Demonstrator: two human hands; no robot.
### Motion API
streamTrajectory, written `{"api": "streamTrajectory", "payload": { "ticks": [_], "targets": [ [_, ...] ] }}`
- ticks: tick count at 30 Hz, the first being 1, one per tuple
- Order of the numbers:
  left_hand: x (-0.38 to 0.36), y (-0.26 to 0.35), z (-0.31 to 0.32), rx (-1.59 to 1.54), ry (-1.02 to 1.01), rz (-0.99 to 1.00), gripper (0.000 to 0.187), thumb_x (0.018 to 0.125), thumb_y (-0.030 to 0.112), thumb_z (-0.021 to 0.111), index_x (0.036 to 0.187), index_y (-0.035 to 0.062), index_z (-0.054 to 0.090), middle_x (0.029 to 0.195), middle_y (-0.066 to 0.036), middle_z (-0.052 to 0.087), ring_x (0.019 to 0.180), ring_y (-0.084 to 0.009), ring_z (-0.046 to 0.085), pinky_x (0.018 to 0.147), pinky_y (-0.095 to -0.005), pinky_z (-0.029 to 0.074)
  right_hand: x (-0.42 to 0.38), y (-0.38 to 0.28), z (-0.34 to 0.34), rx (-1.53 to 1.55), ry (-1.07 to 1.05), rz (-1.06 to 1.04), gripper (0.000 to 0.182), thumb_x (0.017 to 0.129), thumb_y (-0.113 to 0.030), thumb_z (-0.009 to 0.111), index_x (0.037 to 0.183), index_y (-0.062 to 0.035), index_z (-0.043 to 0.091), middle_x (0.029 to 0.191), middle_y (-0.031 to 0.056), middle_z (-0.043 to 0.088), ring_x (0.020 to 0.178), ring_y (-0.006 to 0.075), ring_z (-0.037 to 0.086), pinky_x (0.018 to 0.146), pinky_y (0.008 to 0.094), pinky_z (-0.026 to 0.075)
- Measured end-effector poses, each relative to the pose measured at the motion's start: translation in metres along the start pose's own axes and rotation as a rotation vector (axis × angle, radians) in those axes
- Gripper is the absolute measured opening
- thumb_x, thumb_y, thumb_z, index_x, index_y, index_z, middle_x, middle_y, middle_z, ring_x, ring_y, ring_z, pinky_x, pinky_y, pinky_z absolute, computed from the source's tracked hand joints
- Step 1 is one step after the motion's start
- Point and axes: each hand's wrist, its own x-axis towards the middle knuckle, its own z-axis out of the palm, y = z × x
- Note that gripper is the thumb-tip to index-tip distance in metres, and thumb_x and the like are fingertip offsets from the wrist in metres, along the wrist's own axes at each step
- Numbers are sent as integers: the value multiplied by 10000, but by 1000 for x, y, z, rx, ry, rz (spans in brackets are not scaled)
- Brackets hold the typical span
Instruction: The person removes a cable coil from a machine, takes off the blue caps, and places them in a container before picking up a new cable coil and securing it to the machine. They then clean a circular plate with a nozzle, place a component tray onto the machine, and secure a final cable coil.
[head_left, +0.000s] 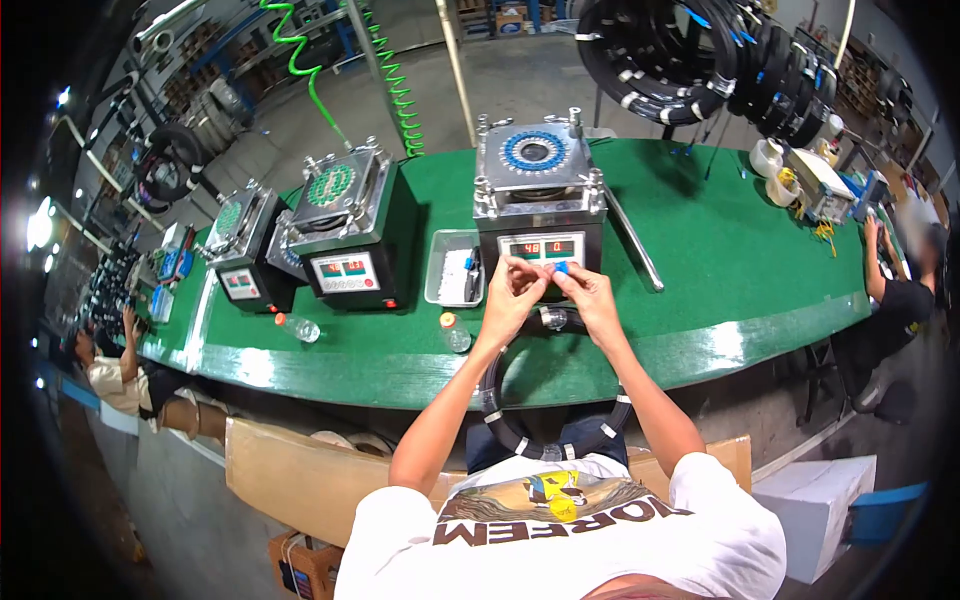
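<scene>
At the grip: small blue piece (pixel 561 268), pinched in the right hand (pixel 590 298).
Left hand (pixel 512 298): fingertips drawn in just beside it (can't tell what they grasp).
Black coil (pixel 504 433): below the grip, across the edge of the green table (pixel 705 255).
Machine (pixel 537 206): just beyond, red digits lit.
Plastic tray (pixel 433 270): left.
Metal bar (pixel 636 246): right.

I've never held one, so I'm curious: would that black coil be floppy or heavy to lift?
The black coil would probably lift as one bundle, since pale bands bind it in several spots. It seems fairly stiff, forming a round loop past the edge of the green table. Being thick, it may feel rather heavy.
</scene>
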Motion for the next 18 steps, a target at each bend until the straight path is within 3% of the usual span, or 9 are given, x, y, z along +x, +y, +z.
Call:
{"api": "streamTrajectory", "payload": {
  "ticks": [3,6,8,9,12,13,14,18],
  "targets": [
    [21,19,-50,440,-31,32,48,959,13,616,1002,4,596,916,-15,674,838,-65,617,763,-234,498,2,-4,-4,49,-17,14,216,1008,-150,657,1110,21,740,913,32,727,670,27,472,600,197,382],
    [50,43,-112,906,-117,1,129,899,-14,614,1007,-8,684,915,-123,742,859,-212,731,758,-342,563,-2,-1,-9,-21,-52,26,209,1006,-145,661,1108,20,738,801,-5,657,655,24,483,590,198,385],
    [65,31,-159,1281,-242,-192,213,869,1,651,1075,-15,699,894,-135,732,759,-244,736,702,-366,595,-4,-2,-8,-78,-80,43,225,1007,-154,664,1139,13,738,774,-23,628,660,21,489,588,197,386],
    [74,17,-180,1426,-374,-391,350,841,39,704,1191,46,700,969,-171,728,769,-298,745,709,-385,599,-5,-1,-8,-91,-91,44,232,1006,-157,665,1151,10,737,772,-26,625,662,20,490,588,196,386],
    [78,11,-169,1485,-521,-682,459,805,53,753,1256,96,681,1081,-200,695,804,-315,743,730,-394,605,-7,-4,-6,-112,-98,58,267,1010,-173,664,1196,6,730,753,-42,600,664,19,487,589,195,382],
    [78,3,-168,1508,-545,-692,536,774,60,790,1291,126,663,1181,-227,650,846,-334,738,755,-391,609,-8,-6,-5,-112,-97,62,270,1012,-177,662,1199,6,729,750,-46,595,666,19,486,589,196,381],
    [82,-15,-177,1583,-588,-644,522,688,27,795,1196,78,685,1206,-191,676,1025,-342,729,837,-442,601,-8,-7,-5,-112,-94,67,274,1014,-181,660,1203,5,729,746,-49,589,667,20,486,589,197,380],
    [84,-23,-178,1569,-495,-582,330,742,-23,713,1066,43,710,1126,-218,712,980,-330,740,812,-442,601,-10,-10,-10,-129,-81,77,287,1018,-195,656,1218,-3,728,747,-47,577,676,20,471,592,198,372]
  ]
}}
